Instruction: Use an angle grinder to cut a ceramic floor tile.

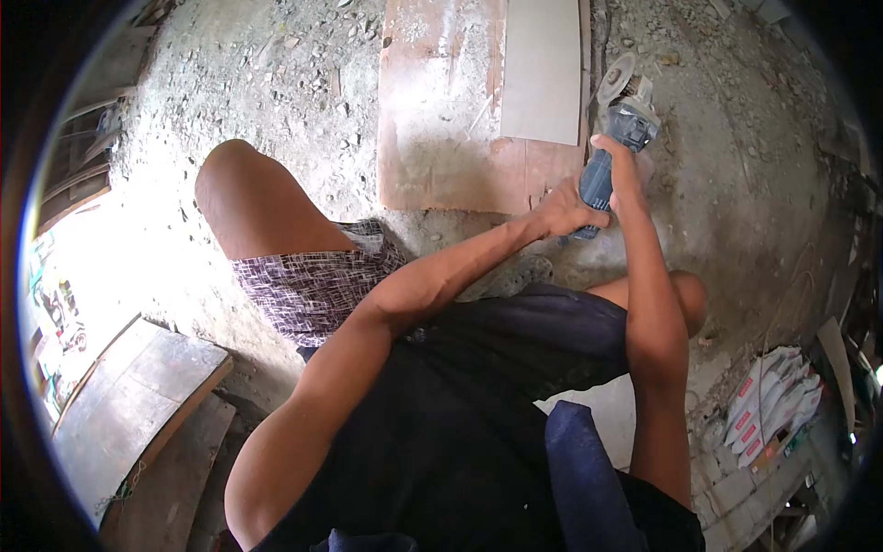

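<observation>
An angle grinder (598,178) with a dark blue-grey body is held between my two hands, off to the right of a reddish board. Its round disc (616,79) points away from me at the far end. My left hand (568,212) is closed around the rear of the body. Farther forward, my right hand (626,172) wraps the body near the head, thumb on top. A pale grey tile (541,74) lies flat on the dusty reddish board (441,175), just left of the grinder's head. Whether the disc is spinning cannot be told.
Rough ground (303,101) with small stones and dust surrounds the board. Wooden planks (138,405) are stacked at the lower left. White bags with red print (773,405) lie at the lower right. My bent knee (248,189) is left of the board.
</observation>
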A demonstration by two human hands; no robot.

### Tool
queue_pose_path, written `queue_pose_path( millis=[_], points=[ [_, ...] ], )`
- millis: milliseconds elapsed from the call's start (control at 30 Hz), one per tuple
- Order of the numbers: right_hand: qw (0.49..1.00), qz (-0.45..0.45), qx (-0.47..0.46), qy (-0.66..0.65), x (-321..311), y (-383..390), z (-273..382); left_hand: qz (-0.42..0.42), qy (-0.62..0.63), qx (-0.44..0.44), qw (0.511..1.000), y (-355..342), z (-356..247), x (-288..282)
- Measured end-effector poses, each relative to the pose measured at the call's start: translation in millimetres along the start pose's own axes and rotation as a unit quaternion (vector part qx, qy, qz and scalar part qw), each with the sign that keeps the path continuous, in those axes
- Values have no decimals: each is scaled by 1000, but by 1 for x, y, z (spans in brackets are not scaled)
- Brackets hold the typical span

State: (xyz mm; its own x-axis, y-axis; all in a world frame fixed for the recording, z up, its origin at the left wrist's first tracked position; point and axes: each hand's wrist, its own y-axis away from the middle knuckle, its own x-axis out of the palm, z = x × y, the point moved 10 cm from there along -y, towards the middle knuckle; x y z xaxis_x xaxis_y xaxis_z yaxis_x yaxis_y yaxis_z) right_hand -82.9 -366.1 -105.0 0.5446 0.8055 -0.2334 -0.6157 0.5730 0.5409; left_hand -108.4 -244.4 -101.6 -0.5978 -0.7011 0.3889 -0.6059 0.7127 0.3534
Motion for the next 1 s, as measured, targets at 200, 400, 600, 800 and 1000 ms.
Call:
queue_pose_path(
  millis=[200, 400, 600, 800, 1000],
  points=[
    [996, 9, -22, -83, -11, -2, 11, -6, 0, 15, 1000, -1, -6, 2],
    [992, 33, -67, -105, 4, 1, 16, -19, 3, 2, 1000, -2, -4, -7],
    [993, 32, -49, -99, -9, -14, 4, 3, 5, -10, 1000, 1, -15, 3],
    [995, -5, -99, 4, -20, -13, 19, 18, 33, -9, 999, 2, -20, 8],
    [999, -16, -49, -16, -23, 11, 35, -11, -23, 50, 998, 8, -32, 7]
  ],
)
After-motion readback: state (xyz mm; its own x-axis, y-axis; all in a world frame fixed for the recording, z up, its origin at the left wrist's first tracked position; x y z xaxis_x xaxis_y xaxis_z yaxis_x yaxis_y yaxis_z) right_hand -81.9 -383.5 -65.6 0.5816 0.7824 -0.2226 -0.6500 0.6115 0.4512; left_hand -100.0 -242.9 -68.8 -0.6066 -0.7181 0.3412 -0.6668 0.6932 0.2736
